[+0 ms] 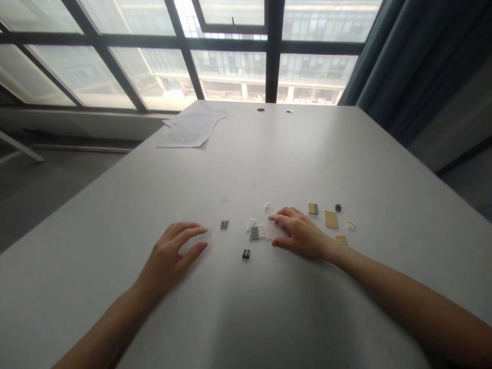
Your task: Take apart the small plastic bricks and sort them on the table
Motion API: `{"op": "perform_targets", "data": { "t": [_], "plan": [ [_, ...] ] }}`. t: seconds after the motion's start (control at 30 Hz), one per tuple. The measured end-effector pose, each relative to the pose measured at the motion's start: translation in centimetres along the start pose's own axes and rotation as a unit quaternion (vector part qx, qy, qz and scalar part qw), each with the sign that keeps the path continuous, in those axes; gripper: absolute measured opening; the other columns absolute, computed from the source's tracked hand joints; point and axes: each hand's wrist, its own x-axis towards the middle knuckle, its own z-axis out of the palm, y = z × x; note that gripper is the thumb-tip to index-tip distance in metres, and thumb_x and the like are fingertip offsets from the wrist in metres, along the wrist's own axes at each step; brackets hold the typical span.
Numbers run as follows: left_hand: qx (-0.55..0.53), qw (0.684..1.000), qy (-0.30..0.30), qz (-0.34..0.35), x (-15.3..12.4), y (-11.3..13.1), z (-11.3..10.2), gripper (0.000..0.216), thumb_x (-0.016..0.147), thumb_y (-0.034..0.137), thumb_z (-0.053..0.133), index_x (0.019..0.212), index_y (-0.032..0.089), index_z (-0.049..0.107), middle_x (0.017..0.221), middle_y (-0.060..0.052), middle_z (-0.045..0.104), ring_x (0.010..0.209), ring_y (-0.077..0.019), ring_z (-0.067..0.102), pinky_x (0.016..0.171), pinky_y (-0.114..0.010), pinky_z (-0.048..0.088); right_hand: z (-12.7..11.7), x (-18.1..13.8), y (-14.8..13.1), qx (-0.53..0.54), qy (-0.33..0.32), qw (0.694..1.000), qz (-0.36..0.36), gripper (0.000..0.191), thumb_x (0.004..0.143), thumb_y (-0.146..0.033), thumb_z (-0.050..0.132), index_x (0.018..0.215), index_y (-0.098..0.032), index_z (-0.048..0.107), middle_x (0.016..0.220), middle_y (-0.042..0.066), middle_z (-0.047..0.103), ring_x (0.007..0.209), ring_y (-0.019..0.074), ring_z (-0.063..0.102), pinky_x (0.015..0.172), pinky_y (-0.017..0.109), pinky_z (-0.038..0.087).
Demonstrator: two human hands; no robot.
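Note:
My left hand (172, 251) rests on the table with thumb and fingers apart and nothing between them. My right hand (295, 233) is also open, its fingertips beside a flat grey and white building-brick piece (257, 233). A small white brick (251, 224) lies against that piece's far edge. Between the hands are a small grey brick (224, 224) and a black brick (246, 254). A tiny white piece (266, 206) lies just beyond my right fingertips. Whatever is under the right palm is hidden.
Right of my right hand lie a tan and grey brick (312, 208), a tan plate (331, 219), a black piece (338, 207), a white piece (350, 225) and another tan plate (341, 239) by the forearm. Printed papers (188, 130) lie at the table's far left.

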Motion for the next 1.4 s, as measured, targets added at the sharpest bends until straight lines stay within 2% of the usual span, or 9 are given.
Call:
{"op": "perform_targets", "data": {
  "t": [0.13,0.27,0.5,0.7,0.87,0.97,1.03,1.17,1.4],
  "plan": [
    [-0.013,1.000,0.013,0.007,-0.7,-0.3,0.6,0.020,0.090,0.032,0.055,0.108,0.023,0.060,0.108,-0.004,0.059,0.100,-0.0207,0.058,0.089,-0.034,0.048,0.1,0.3,-0.2,-0.007,-0.012,1.000,-0.017,0.043,0.079,-0.033,0.072,0.118,-0.020,0.063,0.110,0.010,0.061,0.105,0.0247,0.052,0.097,0.040,0.043],
    [-0.027,0.999,0.016,0.014,-0.2,-0.4,1.0,0.019,0.090,0.030,0.055,0.108,0.024,0.060,0.107,-0.004,0.060,0.099,-0.0199,0.058,0.088,-0.033,0.048,0.5,0.1,-0.3,0.006,0.001,1.000,-0.021,0.038,0.081,-0.031,0.070,0.116,-0.019,0.063,0.107,0.009,0.061,0.103,0.0231,0.053,0.095,0.037,0.044],
    [-0.043,0.999,0.019,0.007,-0.3,-0.4,1.0,0.019,0.089,0.032,0.055,0.106,0.024,0.061,0.104,-0.003,0.061,0.096,-0.0193,0.059,0.086,-0.032,0.048,1.3,-0.2,-0.8,0.011,0.044,0.999,0.026,0.034,0.079,-0.030,0.072,0.111,-0.018,0.066,0.103,0.008,0.061,0.100,0.0226,0.054,0.092,0.038,0.045],
    [-0.045,0.999,0.008,0.005,-0.4,-0.3,1.0,0.019,0.089,0.034,0.055,0.104,0.026,0.062,0.103,-0.004,0.061,0.096,-0.0202,0.059,0.085,-0.033,0.050,1.7,-0.3,-1.4,0.003,0.055,0.998,0.010,0.023,0.084,-0.028,0.066,0.105,-0.018,0.066,0.101,0.008,0.062,0.097,0.0212,0.055,0.091,0.037,0.047],
    [-0.046,0.999,0.011,0.009,-0.6,-0.4,1.0,0.018,0.088,0.032,0.055,0.104,0.027,0.062,0.103,-0.003,0.061,0.095,-0.0204,0.059,0.084,-0.033,0.051,-0.7,-1.6,-0.3,-0.041,0.084,0.995,-0.024,0.022,0.087,-0.030,0.064,0.105,-0.018,0.064,0.100,0.009,0.062,0.097,0.0221,0.056,0.090,0.038,0.047],
    [-0.048,0.999,0.011,0.009,-0.6,-0.5,1.0,0.017,0.088,0.032,0.056,0.103,0.027,0.062,0.103,-0.003,0.061,0.095,-0.0207,0.059,0.084,-0.034,0.051,-2.8,-3.3,1.4,-0.078,0.116,0.990,0.010,0.021,0.087,-0.032,0.063,0.104,-0.019,0.064,0.101,0.009,0.063,0.099,0.0239,0.057,0.090,0.041,0.047],
    [-0.050,0.999,0.011,0.013,-0.5,-0.6,1.1,0.017,0.088,0.033,0.056,0.102,0.027,0.062,0.103,-0.003,0.061,0.095,-0.0209,0.059,0.084,-0.034,0.050,-3.6,-4.5,2.7,-0.095,0.111,0.989,0.031,0.021,0.086,-0.030,0.064,0.103,-0.018,0.065,0.102,0.010,0.063,0.102,0.0248,0.057,0.091,0.041,0.046],
    [-0.045,0.999,0.016,0.024,-0.4,-0.8,1.3,0.017,0.088,0.033,0.056,0.103,0.027,0.062,0.102,-0.002,0.061,0.094,-0.0202,0.059,0.084,-0.033,0.049,-3.6,-5.7,4.3,-0.118,0.081,0.988,0.049,0.021,0.086,-0.029,0.065,0.103,-0.017,0.065,0.101,0.009,0.064,0.096,0.0238,0.057,0.090,0.041,0.046],
    [-0.036,0.999,0.020,0.013,-0.4,-0.6,1.2,0.017,0.087,0.034,0.056,0.101,0.027,0.063,0.101,-0.002,0.062,0.092,-0.0201,0.061,0.082,-0.033,0.050,-3.7,-5.8,4.1,-0.114,0.080,0.989,0.058,0.021,0.085,-0.030,0.065,0.102,-0.020,0.067,0.100,0.009,0.065,0.096,0.0237,0.057,0.088,0.042,0.045]
  ]
}}
